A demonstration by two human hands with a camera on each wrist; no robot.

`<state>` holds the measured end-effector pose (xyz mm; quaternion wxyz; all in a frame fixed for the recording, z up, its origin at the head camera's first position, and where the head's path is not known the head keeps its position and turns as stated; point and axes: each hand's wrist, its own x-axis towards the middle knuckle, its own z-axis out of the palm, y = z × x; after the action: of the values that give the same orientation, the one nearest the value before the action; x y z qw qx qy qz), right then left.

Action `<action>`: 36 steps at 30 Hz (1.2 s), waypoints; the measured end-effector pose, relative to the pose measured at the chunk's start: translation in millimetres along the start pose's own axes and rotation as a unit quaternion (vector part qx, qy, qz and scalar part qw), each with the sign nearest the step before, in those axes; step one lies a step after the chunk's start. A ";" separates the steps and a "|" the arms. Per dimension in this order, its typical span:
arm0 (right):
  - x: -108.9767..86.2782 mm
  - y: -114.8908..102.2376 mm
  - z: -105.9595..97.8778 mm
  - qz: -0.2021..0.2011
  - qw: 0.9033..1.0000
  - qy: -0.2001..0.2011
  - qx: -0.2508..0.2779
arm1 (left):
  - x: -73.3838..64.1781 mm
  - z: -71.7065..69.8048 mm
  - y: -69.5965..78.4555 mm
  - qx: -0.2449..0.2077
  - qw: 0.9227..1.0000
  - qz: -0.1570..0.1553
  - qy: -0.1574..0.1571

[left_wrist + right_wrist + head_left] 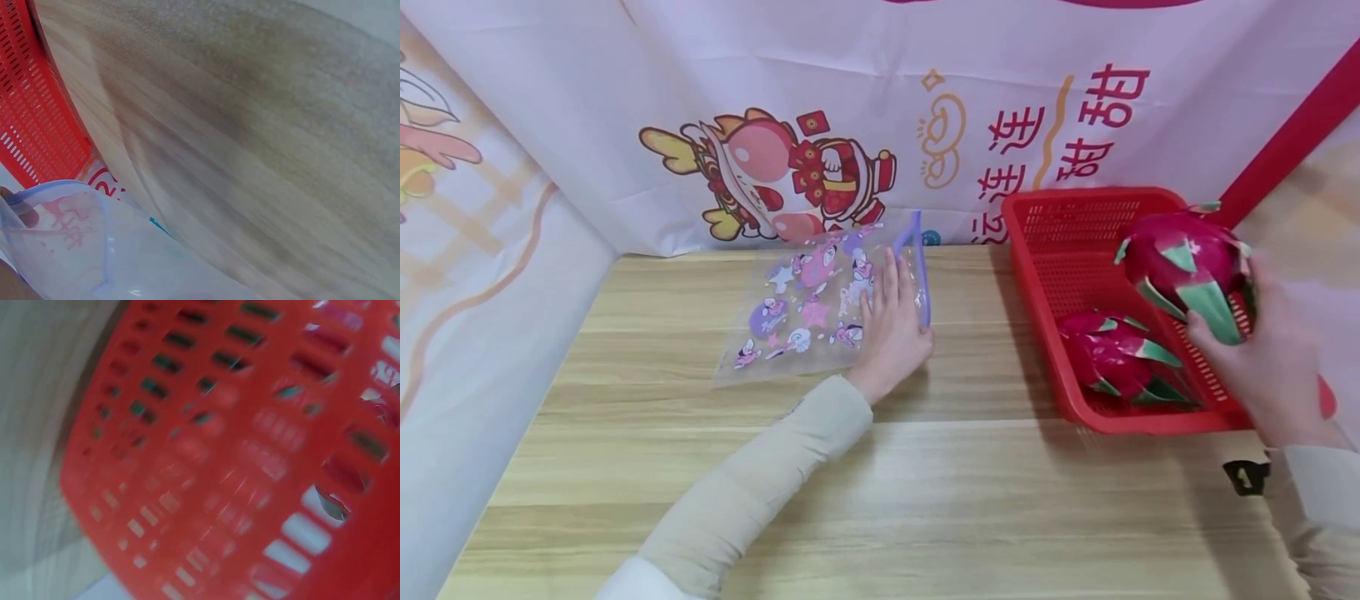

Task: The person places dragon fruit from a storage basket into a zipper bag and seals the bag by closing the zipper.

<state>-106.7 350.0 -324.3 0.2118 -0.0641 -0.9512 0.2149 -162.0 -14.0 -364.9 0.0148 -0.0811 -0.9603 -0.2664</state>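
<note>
My left hand (895, 333) lies over the mouth end of a clear zip bag (815, 315) printed with pink and purple cartoon figures. In the left wrist view, fingers (28, 217) grip the bag's raised lilac zip edge (53, 185), partly seen through the plastic. My right hand (1273, 358) grips a magenta dragon fruit (1183, 250) with green scales, thumb on the near side, above the red basket (1045, 325). Another dragon fruit (1112, 354) lies inside the basket. In the right wrist view the slotted basket wall (250, 444) fills most of the picture.
The basket stands at the right of the wood-grain table (925, 500), against a printed white cloth backdrop (850, 75). A small black tag (1246, 477) with a yellow mark shows beside the right sleeve (1311, 500).
</note>
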 end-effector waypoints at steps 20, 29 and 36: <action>-7.7 -62.9 9.9 -0.069 0.995 -0.032 0.069 | -1.8 -1.1 -3.1 0.003 1.000 0.005 -0.005; -13.1 -87.0 19.5 -0.087 0.991 -0.072 0.070 | -4.0 -1.5 -3.8 0.011 1.000 0.009 -0.005; -13.0 -102.3 22.5 -0.094 0.989 -0.077 0.087 | -5.1 -2.2 -4.4 0.011 1.000 0.008 -0.002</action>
<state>-107.8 246.6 -303.0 0.1616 0.0611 -0.9444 0.2799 -157.8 -19.7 -365.6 0.0159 -0.0892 -0.9627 -0.2551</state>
